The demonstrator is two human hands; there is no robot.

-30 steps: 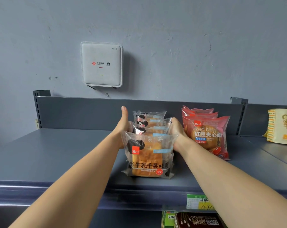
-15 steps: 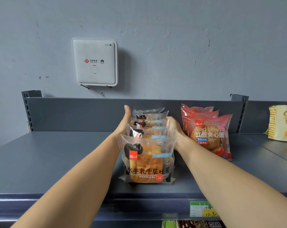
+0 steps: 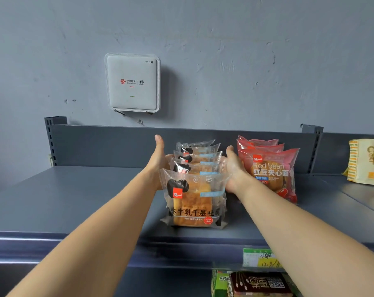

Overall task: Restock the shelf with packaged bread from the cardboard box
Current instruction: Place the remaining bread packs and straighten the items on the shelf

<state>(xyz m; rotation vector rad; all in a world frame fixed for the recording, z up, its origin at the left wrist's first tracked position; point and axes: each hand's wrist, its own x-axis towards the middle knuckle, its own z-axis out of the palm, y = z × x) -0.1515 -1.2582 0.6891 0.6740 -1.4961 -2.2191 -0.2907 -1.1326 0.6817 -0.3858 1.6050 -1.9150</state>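
Note:
A row of several clear toast bread packs (image 3: 195,196) stands upright on the top grey shelf (image 3: 79,200), front pack facing me. My left hand (image 3: 158,159) presses flat against the row's left side, thumb up, fingers hidden behind the packs. On the row's right side my right hand (image 3: 232,168) presses in with its palm. The row is squeezed between both hands. The cardboard box is out of view.
Red bean bread packs (image 3: 272,172) stand just right of my right hand. Yellow striped packs (image 3: 366,161) sit at the far right. A white router (image 3: 132,82) hangs on the wall. Below the price tag (image 3: 259,257) are boxed snacks (image 3: 252,284). Bare shelf lies to the left.
Both hands stay pressed against the sides of the toast row. Only my view shifts slightly; the packs keep their place on the shelf.

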